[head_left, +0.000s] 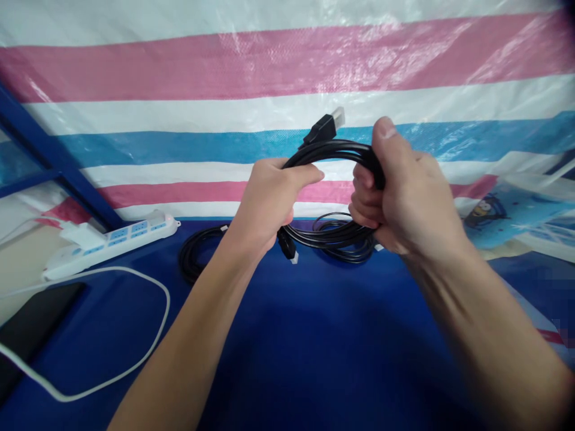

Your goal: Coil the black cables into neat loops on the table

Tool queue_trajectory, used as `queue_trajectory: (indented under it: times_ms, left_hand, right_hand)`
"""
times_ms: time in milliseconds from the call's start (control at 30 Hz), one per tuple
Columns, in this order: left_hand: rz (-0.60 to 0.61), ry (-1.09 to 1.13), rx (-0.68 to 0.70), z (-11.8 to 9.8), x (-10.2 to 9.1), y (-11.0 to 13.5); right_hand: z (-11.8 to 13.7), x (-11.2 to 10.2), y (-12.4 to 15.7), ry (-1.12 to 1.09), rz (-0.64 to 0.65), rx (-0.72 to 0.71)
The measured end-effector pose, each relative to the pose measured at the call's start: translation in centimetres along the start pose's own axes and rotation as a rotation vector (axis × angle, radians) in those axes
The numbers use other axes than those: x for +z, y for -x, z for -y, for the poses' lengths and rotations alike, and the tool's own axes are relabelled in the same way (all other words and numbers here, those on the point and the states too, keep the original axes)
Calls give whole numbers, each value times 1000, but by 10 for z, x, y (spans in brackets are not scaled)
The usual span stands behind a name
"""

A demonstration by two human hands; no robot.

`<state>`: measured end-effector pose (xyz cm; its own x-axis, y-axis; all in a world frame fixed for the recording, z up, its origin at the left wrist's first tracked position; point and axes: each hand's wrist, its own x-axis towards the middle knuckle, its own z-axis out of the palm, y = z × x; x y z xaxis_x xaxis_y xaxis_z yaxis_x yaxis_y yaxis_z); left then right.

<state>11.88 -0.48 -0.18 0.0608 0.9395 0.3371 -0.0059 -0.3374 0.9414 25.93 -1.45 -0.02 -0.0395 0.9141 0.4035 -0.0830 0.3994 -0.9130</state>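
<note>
A: Where the view starts, nearest the camera, what's down there?

B: Two bare forearms rising from the bottom edge over a blue cloth (314, 335). Low left: a dark phone (31, 326), with a white cord (157, 335) looping round beside it on the cloth.

A: Further in?

B: White power strip (112, 239) at left, lying slantwise, blue sockets up. Right of it a second black cable (191, 254) curves on the cloth, partly hidden behind the left wrist. More black loops (341, 239) lie on the cloth between and below the hands; cannot tell whether they belong to the held coil or to another.

A: And the hands?

B: Raised above the cloth, mid-frame. Left hand (265, 203) closed round the left side of a black coil (332, 149), thumb laid along the top strands. Right hand (399, 191) fisted on the right side, fingers curled over the bundle, thumb up. The coil arches between the two grips, several strands together.

A: Loose ends?

B: One plug (326, 126) sticks up above the arch, metal tip pointing up and right, clear of both hands. Another plug end (287, 245) hangs just under the left hand.

A: Behind all that?

B: Striped tarp (269, 60), pink, white and blue bands. A blue frame bar (40, 149) slants at far left. A cartoon print (483, 216) shows at far right.
</note>
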Motion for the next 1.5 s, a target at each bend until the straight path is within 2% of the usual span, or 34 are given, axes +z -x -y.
queue_trajectory:
  times_ms: [67,167,300,433,533,633,700,767,833,867,967,1100,1233,1333,1400,1500]
  left_hand:
    - [-47,-15,32,8,3,-4]
    - [-67,19,25,29,16,-16]
    - [62,80,-187,74,52,-41]
    - [121,96,-366,117,87,-56]
    - [93,187,-440,126,83,-65]
    - [-34,300,-419,116,51,-78]
    - [-125,373,-376,106,24,-86]
    - [-179,432,-357,98,1,-90]
    - [-192,474,-359,95,-11,-89]
    - [-186,488,-366,95,-14,-88]
    - [-150,510,-399,97,-8,-83]
    - [-93,527,-479,104,16,-79]
    - [-41,570,-610,115,41,-74]
    - [-22,615,-713,126,52,-68]
    - [-24,643,-772,135,55,-64]
    - [-37,679,-835,149,54,-60]
  right_hand:
    - [-3,-3,-3,0,-25,14]
    - [-17,-22,-13,-10,-105,167]
    - [-60,-65,-24,59,-192,346]
    - [-100,-96,-21,229,-223,345]
    - [-109,-111,-20,405,-195,255]
    - [-107,-120,-21,658,-100,129]
    - [-108,-117,-17,839,89,71]
    - [-114,-107,-10,989,336,15]
    - [-121,-95,-2,1113,503,-65]
    - [-124,-89,2,1171,542,-110]
    - [-124,-83,11,1322,565,-241]
    - [-112,-92,21,1430,536,-394]
    - [-105,-99,32,1407,468,-506]
    - [-104,-100,36,1354,408,-578]
    - [-103,-99,37,1341,427,-637]
    - [-102,-96,34,1351,524,-726]
